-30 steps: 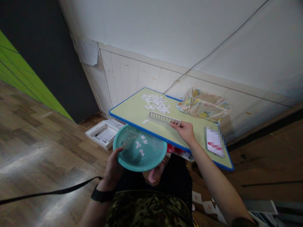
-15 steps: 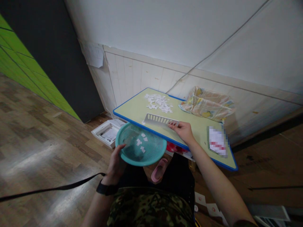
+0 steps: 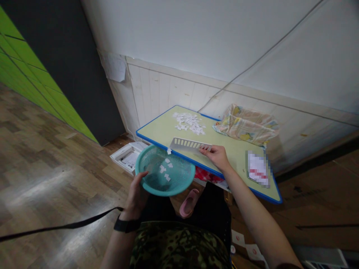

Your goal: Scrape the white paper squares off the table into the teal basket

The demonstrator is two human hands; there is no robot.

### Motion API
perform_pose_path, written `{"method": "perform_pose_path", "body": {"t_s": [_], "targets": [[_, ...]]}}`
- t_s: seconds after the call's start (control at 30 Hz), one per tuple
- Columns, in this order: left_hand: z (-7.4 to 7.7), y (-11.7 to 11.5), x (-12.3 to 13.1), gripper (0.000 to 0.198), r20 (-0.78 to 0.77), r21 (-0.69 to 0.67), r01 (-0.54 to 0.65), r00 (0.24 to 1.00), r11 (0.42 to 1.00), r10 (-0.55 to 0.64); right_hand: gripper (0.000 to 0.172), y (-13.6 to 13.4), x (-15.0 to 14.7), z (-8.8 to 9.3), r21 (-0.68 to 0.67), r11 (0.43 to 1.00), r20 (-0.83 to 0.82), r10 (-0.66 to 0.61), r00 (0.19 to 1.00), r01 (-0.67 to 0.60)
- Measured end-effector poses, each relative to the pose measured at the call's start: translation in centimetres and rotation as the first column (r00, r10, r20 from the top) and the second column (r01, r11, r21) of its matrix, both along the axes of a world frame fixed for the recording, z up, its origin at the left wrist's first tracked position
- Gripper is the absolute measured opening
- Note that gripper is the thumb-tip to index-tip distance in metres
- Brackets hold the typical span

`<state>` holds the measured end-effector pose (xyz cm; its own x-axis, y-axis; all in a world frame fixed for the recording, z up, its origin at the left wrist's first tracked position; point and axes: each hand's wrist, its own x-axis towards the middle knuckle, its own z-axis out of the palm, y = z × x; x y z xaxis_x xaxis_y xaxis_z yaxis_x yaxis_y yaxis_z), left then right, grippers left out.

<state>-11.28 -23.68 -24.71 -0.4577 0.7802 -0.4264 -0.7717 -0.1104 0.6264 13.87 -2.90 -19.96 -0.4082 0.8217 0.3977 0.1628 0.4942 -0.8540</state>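
My left hand (image 3: 138, 194) grips the near left rim of a turquoise plastic colander (image 3: 181, 175), thumb over the edge. The colander is held just below the table's front edge, with several small white paper pieces (image 3: 162, 169) inside. My right hand (image 3: 217, 157) pinches the right end of a light slotted plastic strip (image 3: 186, 146), which stands on edge near the table's front. At the strip's left end, one white piece (image 3: 169, 151) is at the table edge above the colander. A loose pile of white pieces (image 3: 189, 121) lies farther back on the table.
The pale green table (image 3: 157, 127) has a blue edge and stands against the wall. On it are a cloth-covered basket (image 3: 246, 125) and a partly blurred packet (image 3: 258, 168). A white open box (image 3: 126, 158) sits on the floor at left, a pink shoe (image 3: 189, 203) below.
The slotted strip has moved slightly towards the table's front edge, and a white piece now shows at that edge. The colander has shifted slightly left.
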Motion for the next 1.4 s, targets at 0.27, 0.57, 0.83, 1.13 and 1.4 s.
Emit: {"method": "perform_pose_path", "body": {"t_s": [0.27,0.57,0.83,1.13,1.4], "targets": [[0.4,-0.2,0.2,0.022,-0.012,0.006,0.018,1.0,1.0,-0.018,0.035,-0.3,0.3,0.5,-0.053,0.998,-0.05,0.033,0.998,-0.036],[1.1,-0.2,0.8,0.029,0.039,-0.077,-0.016,0.999,0.997,0.02,0.048,10.0,3.5,3.6,-0.075,0.943,-0.223,-0.332,0.916,0.324],[0.7,-0.5,1.4,0.023,0.067,-0.149,0.002,0.998,0.989,0.008,0.058,13.8,5.3,1.5,-0.227,0.952,-0.128,-0.239,0.963,0.206],[0.7,-0.9,1.8,0.027,0.062,-0.172,0.026,0.998,0.985,-0.015,0.052,15.0,2.1,-0.5,-0.166,0.954,-0.117,-0.27,0.956,0.25],[-0.2,-1.1,1.5,0.017,0.067,-0.224,0.049,0.997,0.973,-0.035,0.055,14.0,-2.6,0.6,-0.151,0.953,-0.178,-0.286,0.941,0.262]]}}
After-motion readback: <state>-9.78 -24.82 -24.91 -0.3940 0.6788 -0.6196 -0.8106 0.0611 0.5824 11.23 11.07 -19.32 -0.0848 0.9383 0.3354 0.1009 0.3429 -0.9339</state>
